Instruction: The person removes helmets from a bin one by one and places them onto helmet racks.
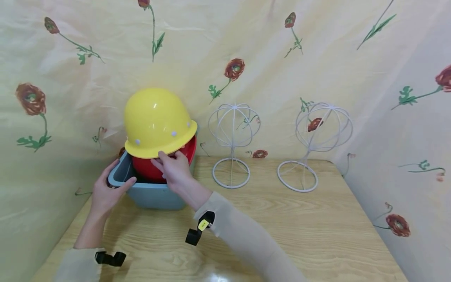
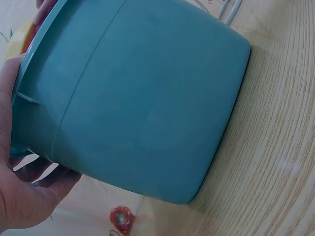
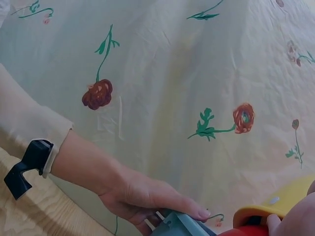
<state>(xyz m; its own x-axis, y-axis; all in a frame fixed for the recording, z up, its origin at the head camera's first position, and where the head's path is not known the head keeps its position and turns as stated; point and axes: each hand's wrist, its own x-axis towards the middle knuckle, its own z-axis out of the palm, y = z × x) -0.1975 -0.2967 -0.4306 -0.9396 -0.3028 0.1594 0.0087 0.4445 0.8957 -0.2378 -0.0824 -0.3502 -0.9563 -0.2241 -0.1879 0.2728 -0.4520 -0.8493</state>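
Note:
A yellow hard hat (image 1: 155, 119) sits tilted over the top of a blue-grey plastic bin (image 1: 155, 196). Under it, partly hidden, a red hard hat (image 1: 146, 168) lies inside the bin. My right hand (image 1: 177, 174) pinches the front brim of the yellow hat. With my left hand (image 1: 105, 194) I grip the bin's rim at its left front corner; the left wrist view shows fingers beneath the rim and the bin's side wall (image 2: 142, 93). Only part of my right hand (image 3: 298, 219) enters the right wrist view, beside the yellow brim (image 3: 261, 209).
Two white wire head-shaped stands, one in the middle (image 1: 231, 147) and one farther right (image 1: 310, 150), stand on the wooden table (image 1: 282, 227). Flower-patterned cloth (image 1: 260, 47) hangs behind and along the sides. The bin is near the back left, close to the cloth.

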